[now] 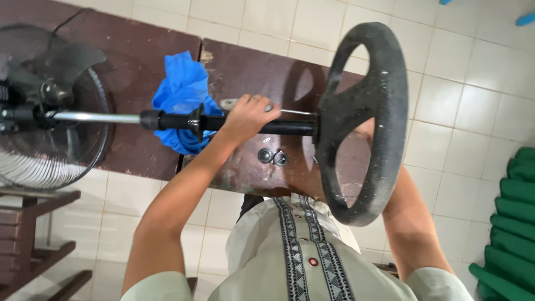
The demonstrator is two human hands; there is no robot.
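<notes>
Pedestal fan (223,120) lies horizontal across a dark wooden table (251,72), long axis left to right. Left hand (248,118) is wrapped tight around the black pole; beyond it the round base (365,120) stands on edge, the fan head (44,111) at the far end. Right hand is hidden behind the base, grip unclear. Two washers (273,157) lie loose just below the grip, suggesting work is unfinished. Blue cloth (184,100) sits behind.

Pale grey-green short-sleeved shirt (290,262), black-and-white patterned placket, red button.
</notes>
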